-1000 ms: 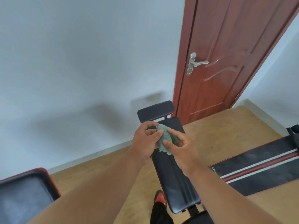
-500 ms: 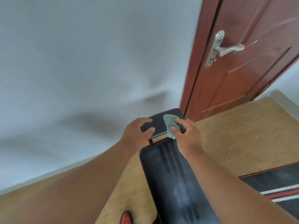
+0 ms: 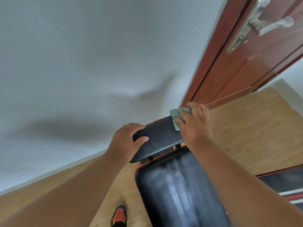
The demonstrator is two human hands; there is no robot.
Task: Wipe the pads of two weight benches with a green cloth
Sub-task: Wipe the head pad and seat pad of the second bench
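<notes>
Just right of the frame's centre, the right hand (image 3: 194,124) presses a green cloth (image 3: 177,117) onto the far right corner of a small black head pad (image 3: 161,138). Its thumb lies across the cloth's near side and its fingers curl over the far edge, so the cloth is pinched in the hand with only a pale green wedge showing at the hand's left. The cloth touches the pad's top edge, where a thin red trim line shows.

At centre, the left hand (image 3: 127,142) grips the pad's left end: the thumb rests on the upper surface while the fingers wrap over the far rim (their tips are hidden behind the pad).

Below the small pad, across a narrow gap with dark brackets, the long black back pad (image 3: 177,194) of the weight bench runs toward the bottom of the frame, with pale streaks down its middle. Both bare forearms reach up from the lower corners.

In the upper right stands a reddish-brown door (image 3: 255,51) with a silver lever handle (image 3: 260,25). A grey-white wall (image 3: 90,54) fills the upper left. The wooden floor (image 3: 246,128) spreads at right, a black mat with red and white stripes (image 3: 288,187) lies at the lower right edge, and a black and orange shoe (image 3: 119,217) shows at the bottom centre.
</notes>
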